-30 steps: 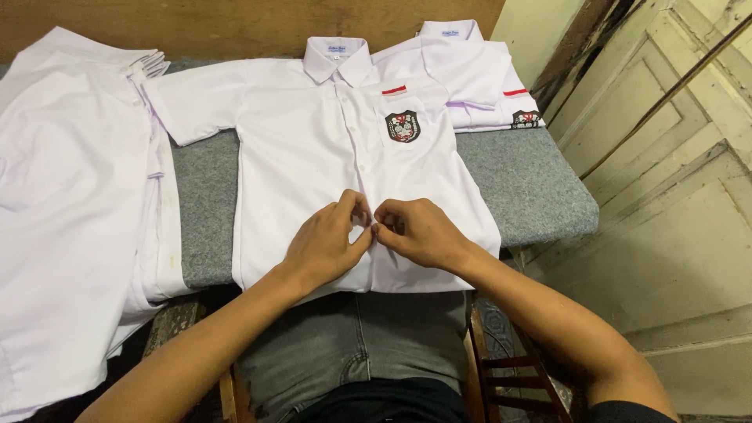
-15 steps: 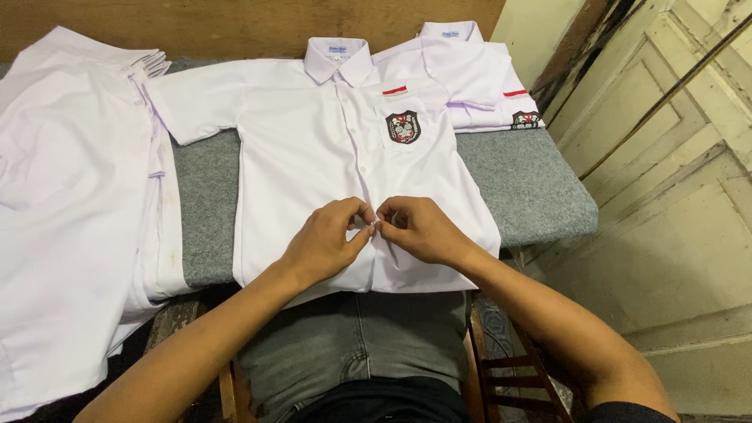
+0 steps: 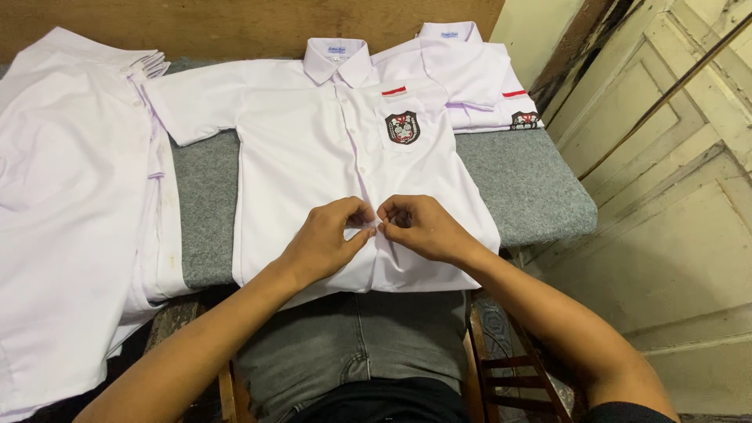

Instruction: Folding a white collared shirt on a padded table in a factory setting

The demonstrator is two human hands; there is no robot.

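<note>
A white short-sleeved shirt (image 3: 345, 157) with a chest badge lies flat on the grey padded board (image 3: 525, 180). The left hand (image 3: 327, 239) and right hand (image 3: 419, 227) pinch its lower front together. A shirt pile (image 3: 70, 196) lies left, a folded shirt (image 3: 470, 78) behind

A bench (image 3: 533, 184) padded with grey felt stands against a brown wooden wall (image 3: 235, 19). To the right, pale cream panelled doors (image 3: 666, 227) lean at an angle, their paint worn. A dark wooden chair frame (image 3: 509, 360) shows below the bench edge. Lighting is soft and even.
</note>
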